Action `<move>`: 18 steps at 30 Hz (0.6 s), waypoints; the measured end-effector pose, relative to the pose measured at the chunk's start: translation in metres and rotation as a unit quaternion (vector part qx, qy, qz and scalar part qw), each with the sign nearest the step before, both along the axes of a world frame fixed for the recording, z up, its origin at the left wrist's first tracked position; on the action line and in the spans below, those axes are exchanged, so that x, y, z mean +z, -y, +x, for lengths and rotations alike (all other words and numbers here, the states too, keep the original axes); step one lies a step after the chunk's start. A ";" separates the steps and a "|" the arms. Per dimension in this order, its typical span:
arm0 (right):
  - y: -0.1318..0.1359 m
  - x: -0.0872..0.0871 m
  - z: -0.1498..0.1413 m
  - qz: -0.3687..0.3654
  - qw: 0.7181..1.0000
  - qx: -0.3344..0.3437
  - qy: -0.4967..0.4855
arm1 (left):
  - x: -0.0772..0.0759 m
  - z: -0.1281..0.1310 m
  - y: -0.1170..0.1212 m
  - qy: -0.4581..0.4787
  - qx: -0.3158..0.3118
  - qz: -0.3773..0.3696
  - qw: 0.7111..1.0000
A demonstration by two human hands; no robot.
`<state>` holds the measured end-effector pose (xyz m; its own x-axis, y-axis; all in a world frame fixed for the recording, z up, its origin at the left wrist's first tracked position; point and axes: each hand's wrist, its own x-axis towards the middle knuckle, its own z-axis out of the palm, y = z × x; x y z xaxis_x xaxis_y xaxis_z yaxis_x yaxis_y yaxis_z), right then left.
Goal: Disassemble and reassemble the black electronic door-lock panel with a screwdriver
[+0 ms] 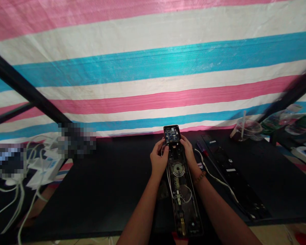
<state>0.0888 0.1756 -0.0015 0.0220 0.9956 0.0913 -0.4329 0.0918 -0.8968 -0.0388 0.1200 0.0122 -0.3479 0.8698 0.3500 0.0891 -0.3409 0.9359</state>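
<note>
Gripped lengthwise, circuit-board end (pixel 171 134) away

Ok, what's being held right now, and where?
The long open black housing: the left hand and right hand hold its far end from either side, near the lower edge of the circuit board.

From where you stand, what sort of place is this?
Probably a makeshift electronics repair or assembly bench: an opened device shows its circuit board, a screwdriver lies beside it on the black table, and striped plastic sheeting hangs behind like a temporary wall.
</note>
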 end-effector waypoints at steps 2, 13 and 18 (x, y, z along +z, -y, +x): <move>0.000 0.000 0.000 0.003 1.000 0.004 0.003 | 0.001 0.000 0.001 -0.001 0.000 0.000 1.000; -0.002 0.002 -0.001 -0.024 0.999 -0.016 0.025 | -0.005 -0.001 -0.010 0.024 0.012 -0.048 0.998; -0.003 0.001 -0.001 -0.035 0.999 -0.013 0.021 | -0.008 -0.002 -0.011 0.022 0.007 -0.055 0.998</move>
